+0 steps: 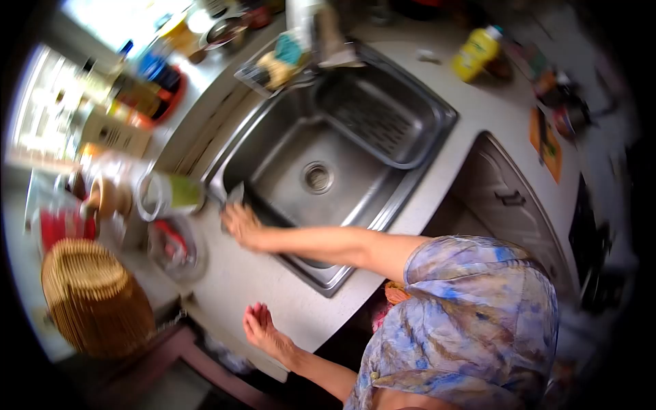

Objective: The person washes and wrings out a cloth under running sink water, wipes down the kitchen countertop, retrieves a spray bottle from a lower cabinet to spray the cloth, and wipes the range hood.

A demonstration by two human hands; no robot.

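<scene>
Fingers of the right hand (244,227) are bent at the near corner of the sink (331,287), meeting a small grey cloth (236,193), or something like one. Blur hides whether they grip it or merely press on it. The cloth lies just beyond the fingertips, toward the top of the view, at the sink's rim and beside the green-and-white jar (179,192). Its longer side seems to run on roughly in line with the fingers, its free end pointing away from the wrist, toward the window side; the outline is too soft to be sure.

The right hand is clearly the nearer. The left hand (266,335) is well apart from the cloth, near the table (229,290) edge, fingers loosely curled with nothing visible in them.
</scene>
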